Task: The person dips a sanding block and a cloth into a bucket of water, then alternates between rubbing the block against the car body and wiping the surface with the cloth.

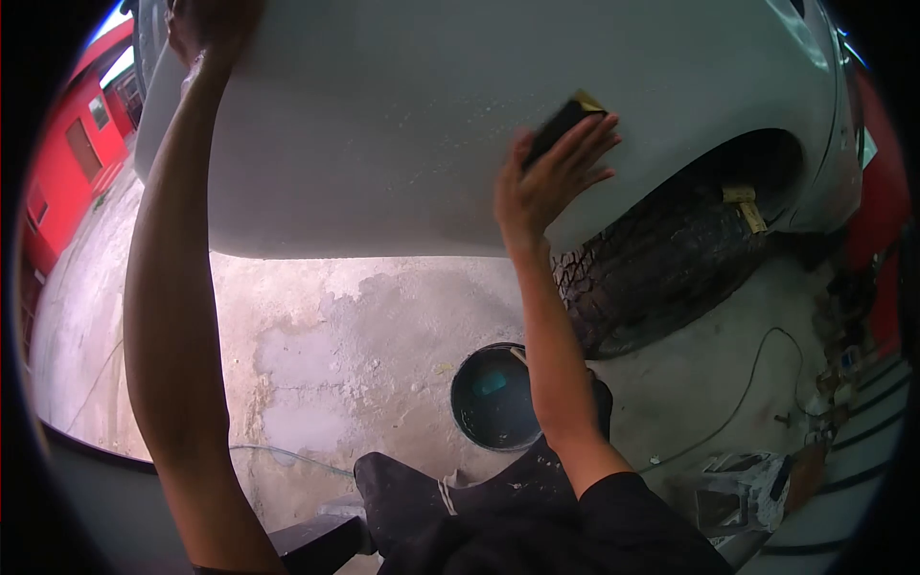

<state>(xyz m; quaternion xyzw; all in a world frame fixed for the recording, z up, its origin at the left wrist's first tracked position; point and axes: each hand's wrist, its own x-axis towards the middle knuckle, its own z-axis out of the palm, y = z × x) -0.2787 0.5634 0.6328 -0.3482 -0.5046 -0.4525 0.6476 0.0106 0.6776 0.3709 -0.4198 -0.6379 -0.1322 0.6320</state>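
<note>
A grey vehicle panel (364, 125) fills the upper view, with small wet specks across its middle. My right hand (558, 180) presses a dark sanding block (556, 132) against it, fingers stretched along the block. A yellowish corner shows at the block's upper end. At the top left, my left hand (216, 27) is by the panel's edge. It is partly cut off by the frame and its fingers are not clear.
Right of the panel, a tyre (671, 254) sits in the wheel arch, with a yellowish piece (744, 207) on top. Below my right forearm, a dark bucket (460, 407) holds water and a greenish item. A hose (757, 374) crosses the concrete floor (383, 316). Red walls (72, 153) stand left.
</note>
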